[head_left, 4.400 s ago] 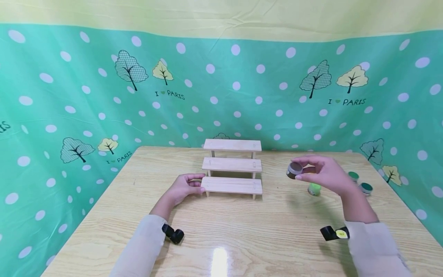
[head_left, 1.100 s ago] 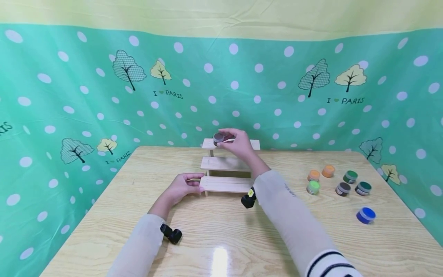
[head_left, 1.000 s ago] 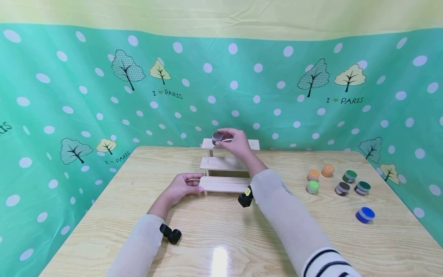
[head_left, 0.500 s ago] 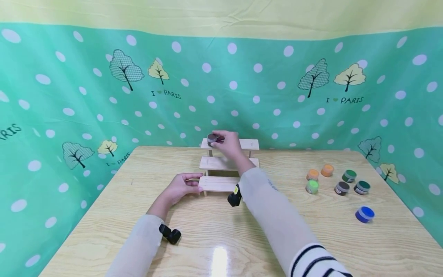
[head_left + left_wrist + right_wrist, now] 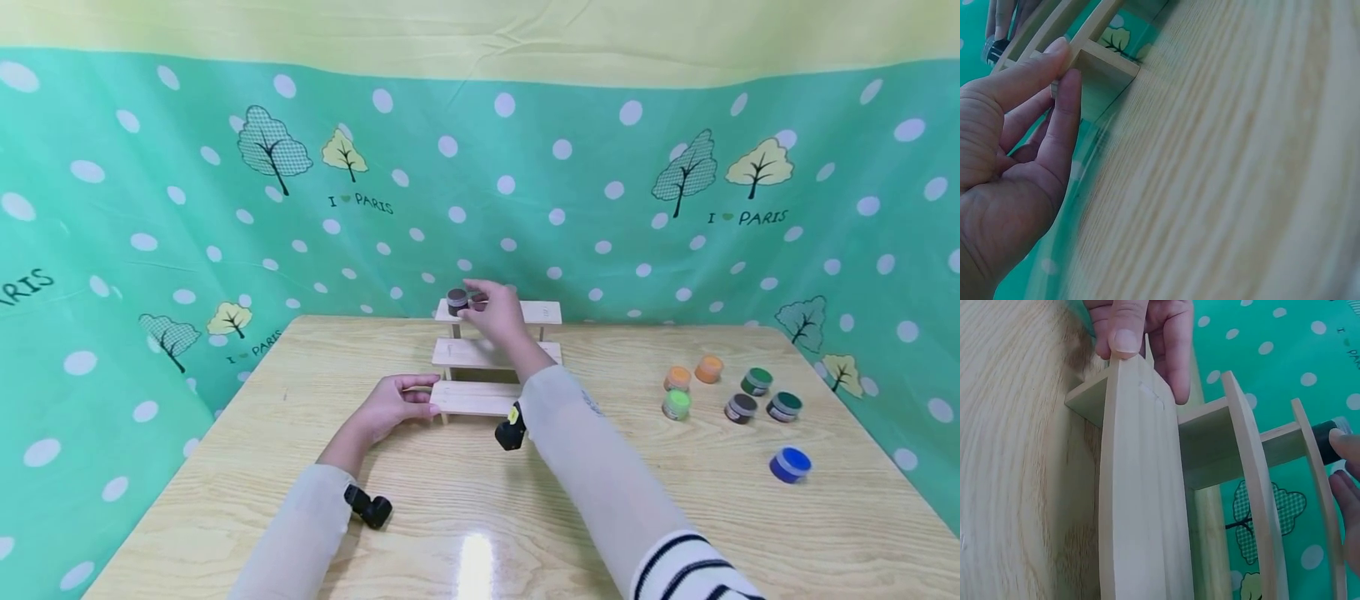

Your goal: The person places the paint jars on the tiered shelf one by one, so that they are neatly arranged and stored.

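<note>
A small dark-brown lidded paint jar [image 5: 457, 302] stands upright at the left end of the top step of a three-step wooden display stand [image 5: 480, 354]. My right hand [image 5: 495, 312] is just right of that jar; its thumb and forefinger are spread at the jar's right side, the thumb tip overlapping its lower edge. In the right wrist view the jar [image 5: 1324, 442] shows dark beside the fingertips. My left hand [image 5: 393, 407] grips the left end of the lowest step, thumb on top and fingers below, as the left wrist view also shows the hand [image 5: 1029, 125].
On the right of the wooden table [image 5: 420, 517] are several lidded jars: two orange [image 5: 708, 369], a light green [image 5: 677, 404], two dark green [image 5: 785, 406], a brown [image 5: 741, 408] and a blue [image 5: 791, 465]. A green dotted curtain [image 5: 570, 183] hangs behind the table.
My right hand has carried the brown jar from the right side over to the top step, then slightly left to its end, and its fingers have spread a little. My left hand stays on the stand.
</note>
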A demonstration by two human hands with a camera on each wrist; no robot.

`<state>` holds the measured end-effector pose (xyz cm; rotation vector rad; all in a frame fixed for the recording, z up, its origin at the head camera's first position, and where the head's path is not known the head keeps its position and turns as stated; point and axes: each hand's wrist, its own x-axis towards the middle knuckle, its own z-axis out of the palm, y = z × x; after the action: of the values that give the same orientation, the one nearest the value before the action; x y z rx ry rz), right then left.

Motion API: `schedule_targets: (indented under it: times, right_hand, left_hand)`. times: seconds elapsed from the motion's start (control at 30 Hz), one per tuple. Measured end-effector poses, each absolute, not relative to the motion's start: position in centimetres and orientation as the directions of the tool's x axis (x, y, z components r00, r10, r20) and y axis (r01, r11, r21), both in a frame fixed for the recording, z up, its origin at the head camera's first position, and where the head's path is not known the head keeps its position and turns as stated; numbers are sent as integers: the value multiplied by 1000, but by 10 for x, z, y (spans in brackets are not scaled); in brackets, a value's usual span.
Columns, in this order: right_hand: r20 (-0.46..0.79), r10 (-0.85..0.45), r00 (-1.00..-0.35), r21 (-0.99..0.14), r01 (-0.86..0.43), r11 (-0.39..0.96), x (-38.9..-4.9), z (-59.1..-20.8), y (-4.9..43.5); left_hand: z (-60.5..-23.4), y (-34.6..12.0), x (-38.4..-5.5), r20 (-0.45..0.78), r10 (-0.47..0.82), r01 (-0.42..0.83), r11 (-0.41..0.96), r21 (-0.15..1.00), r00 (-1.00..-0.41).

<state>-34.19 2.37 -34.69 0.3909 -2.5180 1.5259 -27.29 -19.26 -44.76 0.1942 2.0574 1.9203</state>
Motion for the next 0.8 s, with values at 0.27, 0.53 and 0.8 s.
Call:
schedule_targets:
  times: [0.27,0.53,0.8]
  right_hand:
    - [331,-135,-934,-816,-356,456,-330,-347,39]
    - [421,-194,-886,-772,-462,437,-314,-348,45]
    - [506,-182,-843,-738,-532,414,-300,-349,51]
  left_hand:
    - [-447,-190,-271,-137,314,-111,100,989,-939]
    - [-448,-189,-271,-149,301,-121,108,987,-942]
    - [-448,-189,-273,-144,306,-119,100,988,-941]
